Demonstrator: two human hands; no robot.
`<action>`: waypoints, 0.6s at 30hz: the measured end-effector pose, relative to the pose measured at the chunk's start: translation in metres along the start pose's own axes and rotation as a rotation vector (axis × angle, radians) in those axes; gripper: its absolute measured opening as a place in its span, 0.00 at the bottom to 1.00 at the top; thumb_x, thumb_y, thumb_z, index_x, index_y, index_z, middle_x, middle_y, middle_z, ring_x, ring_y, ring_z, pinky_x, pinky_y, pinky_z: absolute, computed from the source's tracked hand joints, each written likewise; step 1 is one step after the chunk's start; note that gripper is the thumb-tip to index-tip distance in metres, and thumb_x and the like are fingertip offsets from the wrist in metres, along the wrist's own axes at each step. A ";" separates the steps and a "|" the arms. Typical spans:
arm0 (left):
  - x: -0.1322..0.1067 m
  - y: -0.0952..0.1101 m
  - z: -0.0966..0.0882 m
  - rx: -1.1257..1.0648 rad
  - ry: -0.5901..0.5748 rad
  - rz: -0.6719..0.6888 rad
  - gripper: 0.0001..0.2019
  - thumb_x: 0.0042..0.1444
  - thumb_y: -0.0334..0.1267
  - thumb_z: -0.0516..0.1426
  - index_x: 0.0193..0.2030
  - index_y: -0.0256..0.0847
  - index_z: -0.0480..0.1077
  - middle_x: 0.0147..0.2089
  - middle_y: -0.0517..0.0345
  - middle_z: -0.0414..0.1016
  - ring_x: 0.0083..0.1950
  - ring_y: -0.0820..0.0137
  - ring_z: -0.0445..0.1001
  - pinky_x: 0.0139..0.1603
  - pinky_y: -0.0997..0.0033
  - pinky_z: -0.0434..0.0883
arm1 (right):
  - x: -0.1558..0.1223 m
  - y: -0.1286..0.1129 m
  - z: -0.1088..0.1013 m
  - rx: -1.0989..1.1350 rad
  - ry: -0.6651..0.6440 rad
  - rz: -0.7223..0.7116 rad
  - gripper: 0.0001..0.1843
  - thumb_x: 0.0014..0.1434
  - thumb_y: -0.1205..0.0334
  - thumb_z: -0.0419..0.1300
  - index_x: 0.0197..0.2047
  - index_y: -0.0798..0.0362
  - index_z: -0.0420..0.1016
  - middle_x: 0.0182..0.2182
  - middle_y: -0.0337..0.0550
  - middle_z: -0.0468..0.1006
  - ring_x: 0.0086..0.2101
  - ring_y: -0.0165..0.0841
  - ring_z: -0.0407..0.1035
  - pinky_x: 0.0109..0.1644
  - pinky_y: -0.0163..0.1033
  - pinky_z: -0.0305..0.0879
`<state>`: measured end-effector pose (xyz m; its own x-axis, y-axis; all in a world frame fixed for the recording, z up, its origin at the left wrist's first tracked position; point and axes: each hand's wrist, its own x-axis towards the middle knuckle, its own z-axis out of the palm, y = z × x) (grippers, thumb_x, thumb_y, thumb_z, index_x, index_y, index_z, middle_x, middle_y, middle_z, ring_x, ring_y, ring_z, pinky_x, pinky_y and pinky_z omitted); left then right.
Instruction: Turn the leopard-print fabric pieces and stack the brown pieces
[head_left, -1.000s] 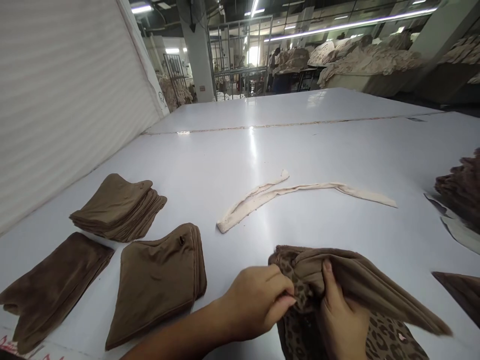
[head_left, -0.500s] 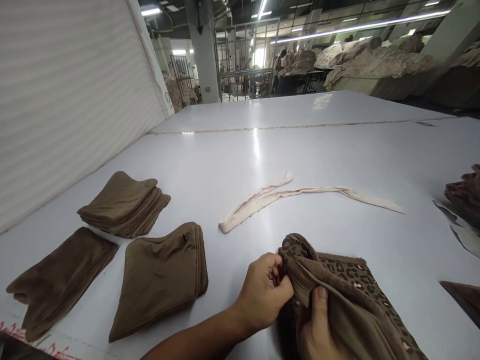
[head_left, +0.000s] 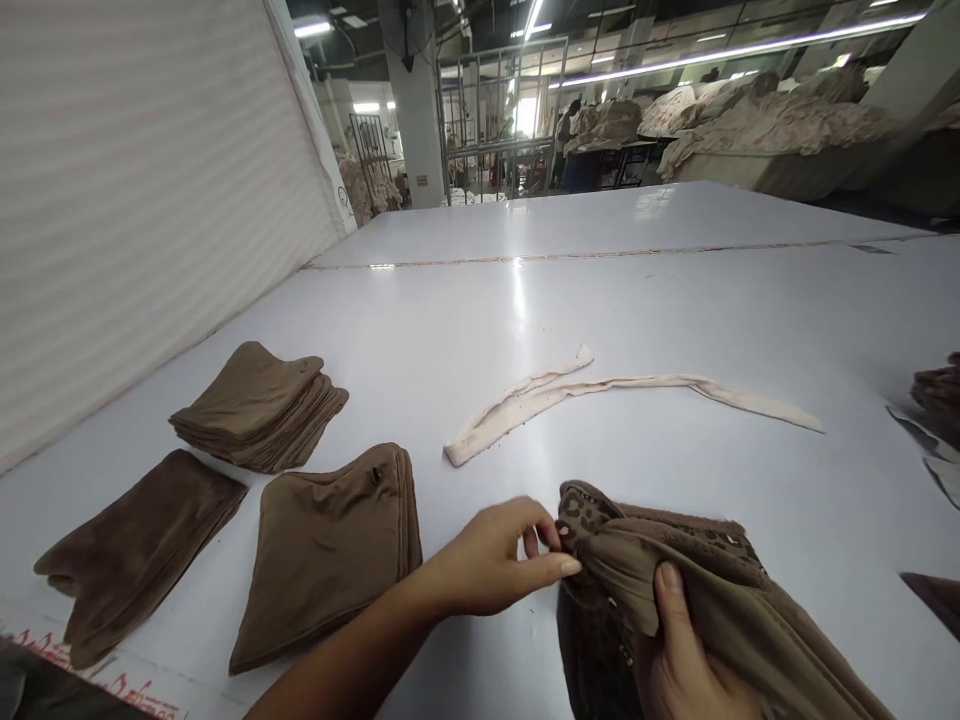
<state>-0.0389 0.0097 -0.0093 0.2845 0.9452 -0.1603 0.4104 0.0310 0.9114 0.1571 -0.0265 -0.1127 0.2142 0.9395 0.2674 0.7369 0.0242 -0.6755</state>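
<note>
Now the left hand (head_left: 499, 560) has its thumb straightened away from its fingers, less tucked in than half a second ago, its tips at the bunched corner of a soft brown, leopard-print fabric piece (head_left: 750, 615), though whether that grip still pinches I cannot tell. The right hand (head_left: 690, 655) pinches the plain brown side under its thumb, and that side now covers more of the print. The piece is over the near part of a glossy white bench (head_left: 465, 320), and work on its corner seems unfinished.
</note>
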 end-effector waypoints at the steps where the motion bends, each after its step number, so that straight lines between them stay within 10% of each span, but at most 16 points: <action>1: 0.000 0.006 -0.003 0.043 0.086 0.021 0.12 0.52 0.47 0.57 0.37 0.41 0.66 0.31 0.62 0.66 0.29 0.75 0.61 0.29 0.76 0.60 | 0.002 0.002 -0.002 -0.015 -0.038 -0.045 0.27 0.56 0.55 0.48 0.50 0.63 0.73 0.44 0.56 0.76 0.47 0.55 0.70 0.51 0.58 0.64; 4: 0.007 0.012 0.002 0.090 0.182 0.092 0.12 0.55 0.48 0.54 0.32 0.41 0.64 0.29 0.63 0.64 0.29 0.74 0.61 0.29 0.76 0.59 | 0.000 -0.002 -0.004 -0.011 -0.024 -0.099 0.25 0.58 0.56 0.45 0.47 0.61 0.75 0.49 0.57 0.73 0.51 0.56 0.66 0.54 0.61 0.59; 11: 0.012 -0.017 0.037 -0.399 -0.279 0.016 0.16 0.58 0.46 0.47 0.22 0.40 0.57 0.21 0.60 0.65 0.23 0.73 0.66 0.25 0.74 0.64 | 0.004 -0.027 -0.013 0.230 0.128 0.226 0.20 0.51 0.52 0.54 0.45 0.49 0.76 0.44 0.44 0.77 0.56 0.52 0.60 0.57 0.55 0.60; 15: 0.007 -0.008 0.021 -0.114 -0.032 0.323 0.05 0.54 0.36 0.51 0.29 0.39 0.62 0.33 0.52 0.70 0.36 0.69 0.68 0.39 0.69 0.68 | 0.031 -0.048 -0.021 0.636 -0.053 0.501 0.23 0.53 0.49 0.56 0.42 0.58 0.77 0.34 0.48 0.80 0.45 0.50 0.71 0.45 0.49 0.70; 18: 0.007 0.000 0.012 -0.049 -0.059 0.561 0.03 0.53 0.32 0.52 0.35 0.38 0.64 0.38 0.49 0.69 0.40 0.68 0.67 0.45 0.69 0.68 | 0.044 -0.051 -0.024 0.764 -0.138 0.596 0.24 0.52 0.46 0.58 0.40 0.60 0.77 0.28 0.45 0.80 0.34 0.45 0.75 0.37 0.45 0.72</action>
<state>-0.0267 0.0127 -0.0149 0.4959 0.8015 0.3342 0.1421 -0.4545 0.8793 0.1443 0.0051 -0.0499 0.3042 0.9001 -0.3119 -0.0923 -0.2981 -0.9501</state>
